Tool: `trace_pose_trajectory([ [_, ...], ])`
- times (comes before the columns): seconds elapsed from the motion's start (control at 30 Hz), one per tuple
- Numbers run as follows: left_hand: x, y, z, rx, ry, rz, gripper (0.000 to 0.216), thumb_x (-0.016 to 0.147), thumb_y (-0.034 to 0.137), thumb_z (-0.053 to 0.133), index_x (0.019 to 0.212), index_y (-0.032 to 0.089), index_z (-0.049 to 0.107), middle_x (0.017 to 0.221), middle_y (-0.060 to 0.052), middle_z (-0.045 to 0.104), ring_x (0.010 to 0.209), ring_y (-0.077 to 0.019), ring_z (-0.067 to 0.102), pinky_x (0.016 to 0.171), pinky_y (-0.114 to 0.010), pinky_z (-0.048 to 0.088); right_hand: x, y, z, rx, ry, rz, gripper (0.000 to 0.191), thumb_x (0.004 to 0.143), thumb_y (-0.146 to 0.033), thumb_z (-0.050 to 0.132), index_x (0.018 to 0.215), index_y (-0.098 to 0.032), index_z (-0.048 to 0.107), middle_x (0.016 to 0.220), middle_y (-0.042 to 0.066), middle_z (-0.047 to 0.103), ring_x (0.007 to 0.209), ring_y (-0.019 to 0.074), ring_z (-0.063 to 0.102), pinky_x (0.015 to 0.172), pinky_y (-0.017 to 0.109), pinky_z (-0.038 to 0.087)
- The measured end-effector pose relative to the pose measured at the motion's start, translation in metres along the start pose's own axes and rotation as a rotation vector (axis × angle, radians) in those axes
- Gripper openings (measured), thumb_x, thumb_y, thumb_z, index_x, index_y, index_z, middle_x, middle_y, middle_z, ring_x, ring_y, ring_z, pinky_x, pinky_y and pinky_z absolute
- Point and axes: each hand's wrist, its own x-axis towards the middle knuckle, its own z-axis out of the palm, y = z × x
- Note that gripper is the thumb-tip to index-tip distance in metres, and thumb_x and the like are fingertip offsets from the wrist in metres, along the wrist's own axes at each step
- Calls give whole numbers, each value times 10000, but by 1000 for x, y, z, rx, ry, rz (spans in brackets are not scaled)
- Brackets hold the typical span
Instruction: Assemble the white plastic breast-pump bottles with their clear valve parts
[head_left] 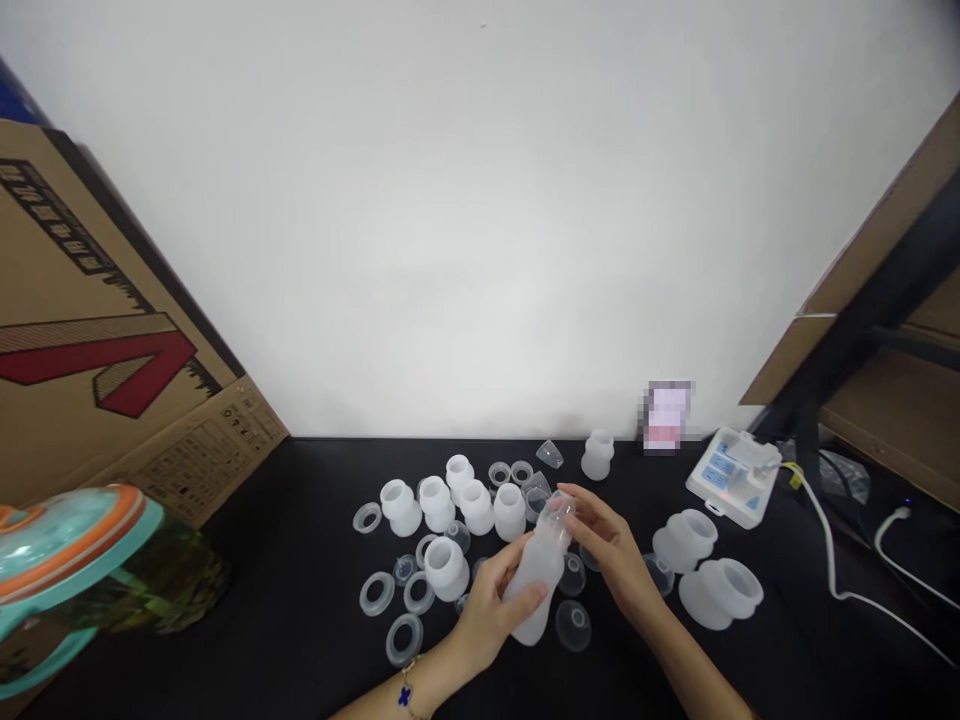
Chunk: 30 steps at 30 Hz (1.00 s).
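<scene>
We grip the frosted bottle (536,585) in our closed left hand (487,612), tilted toward one o'clock over the black table (300,580). Our right hand (611,555) pinches its clear top (559,514), though the join is blurred. Loose rings (376,594) lie at nine o'clock.

Left hand (487,610) holding bottle (536,575), right hand (607,545) touching

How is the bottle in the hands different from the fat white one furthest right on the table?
The slim bottle is tall and narrow; the fat bottle is short and wide. The slim bottle is tilted in the air, held by the left hand and right hand; the fat bottle rests untouched on the black table. Both are milky white.
</scene>
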Motion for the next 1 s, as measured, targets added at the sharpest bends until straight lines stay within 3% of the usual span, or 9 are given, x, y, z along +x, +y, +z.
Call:
trace_pose_trajectory([
  [0.23,0,-1,0,19,5,14,572,874,440,727,1362,165,615,1177,-108,716,1045,-312,647,890,-365,492,-1,2,0,31,-14,5,394,831,-467,787,1191,-324,716,1117,51,772,1022,271,688,868,367,545],
  [0.5,-2,0,2,-21,7,20,540,887,410,722,1363,183,606,1201,-103,704,1106,-314,629,929,-366,478,-2,3,1,36,1,7,409,846,-469,772,1207,-289,707,1122,77,766,1035,286,686,859,377,550],
  [1.0,3,3,2,-34,8,18,548,876,451,725,1335,166,633,1229,-116,708,1117,-324,631,944,-387,472,-1,4,2,56,55,-14,443,761,-440,850,1158,-285,731,1086,78,780,1033,303,700,847,398,562],
])
